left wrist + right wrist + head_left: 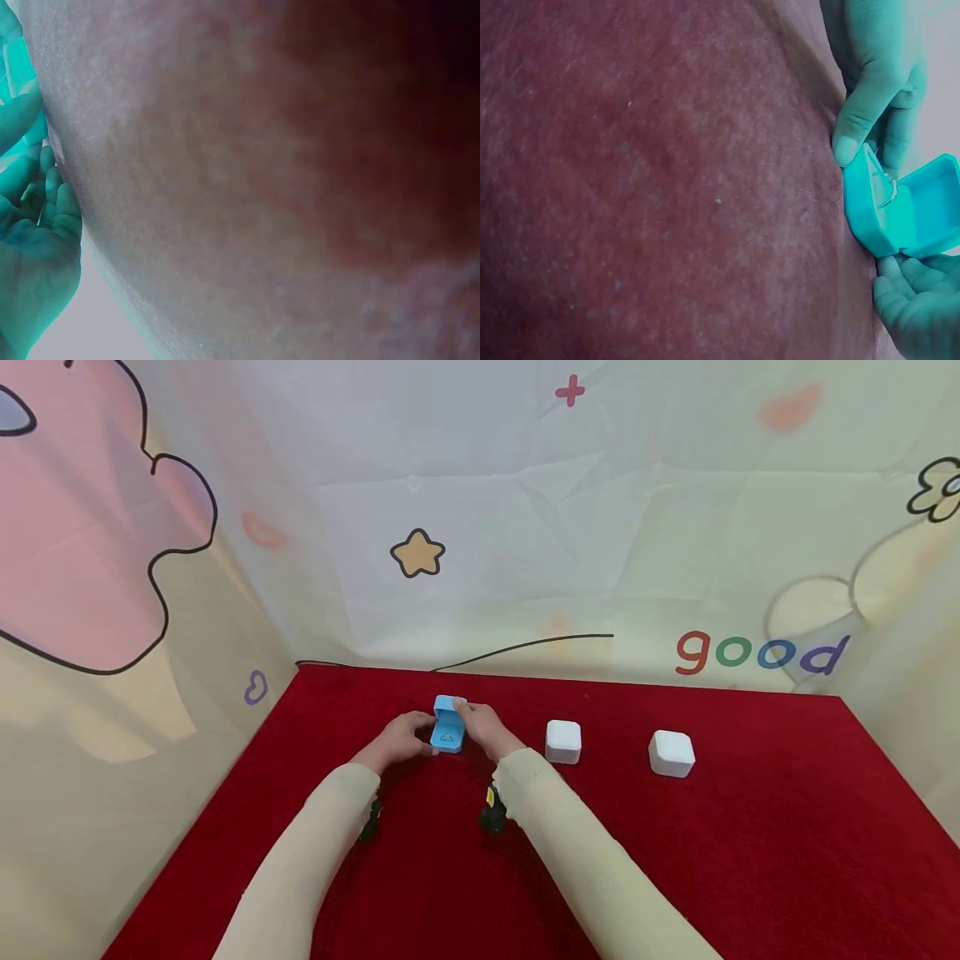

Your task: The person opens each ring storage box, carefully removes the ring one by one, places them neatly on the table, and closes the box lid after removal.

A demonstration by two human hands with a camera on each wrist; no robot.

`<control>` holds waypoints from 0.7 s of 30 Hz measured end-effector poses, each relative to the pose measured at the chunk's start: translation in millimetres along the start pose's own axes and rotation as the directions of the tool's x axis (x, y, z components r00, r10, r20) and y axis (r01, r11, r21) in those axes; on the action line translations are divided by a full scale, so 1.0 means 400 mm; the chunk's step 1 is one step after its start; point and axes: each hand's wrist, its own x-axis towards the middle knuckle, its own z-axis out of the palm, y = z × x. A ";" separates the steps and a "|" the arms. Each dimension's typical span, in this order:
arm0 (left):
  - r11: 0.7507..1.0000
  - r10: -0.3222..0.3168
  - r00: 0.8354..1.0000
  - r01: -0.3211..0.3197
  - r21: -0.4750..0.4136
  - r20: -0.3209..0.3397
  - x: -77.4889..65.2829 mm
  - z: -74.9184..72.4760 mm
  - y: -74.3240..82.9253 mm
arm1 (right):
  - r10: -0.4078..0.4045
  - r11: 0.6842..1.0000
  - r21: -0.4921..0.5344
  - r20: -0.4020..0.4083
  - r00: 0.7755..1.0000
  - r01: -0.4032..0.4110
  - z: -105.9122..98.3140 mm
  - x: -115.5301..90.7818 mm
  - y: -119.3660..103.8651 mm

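Observation:
A light blue ring box (447, 747) sits on the red cloth with its lid raised, hinge side away from me. Inside it a ring (889, 193) stands in the slot, a thin silvery band in the right wrist view. From the left, my left hand (397, 740) grips the base, thumb at the near corner and fingers along the side. My right hand (486, 729) holds the raised lid from the right, with the thumb at its upper edge. In the left wrist view, the box is mostly cut off at the left edge.
Two closed white boxes stand to the right: one white box (563, 742) nearer my right hand, another white box (671, 753) farther off. Red cloth (787, 827) covers the table. A printed curtain (480, 593) hangs behind and along the sides.

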 end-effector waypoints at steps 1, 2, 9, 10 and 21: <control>1.000 0.000 1.000 0.000 -0.001 -0.001 0.000 -0.001 0.000 | 0.006 1.000 0.005 -0.003 1.000 -0.006 0.000 0.001 -0.001; 1.000 0.001 1.000 -0.001 0.000 0.000 0.001 -0.001 -0.001 | 0.010 1.000 0.011 -0.004 1.000 -0.010 0.000 0.002 -0.002; 1.000 -0.007 1.000 0.007 -0.012 0.011 0.002 -0.004 -0.003 | 0.035 0.998 0.045 -0.004 0.999 -0.035 -0.005 0.005 -0.002; 1.000 -0.010 1.000 0.010 -0.012 0.011 0.002 -0.004 -0.003 | 0.036 0.998 0.050 -0.003 0.999 -0.036 -0.005 0.004 -0.002; 1.000 -0.017 1.000 0.017 0.004 0.016 0.002 -0.003 -0.002 | 0.035 0.997 0.074 -0.016 0.999 -0.034 -0.006 0.005 0.010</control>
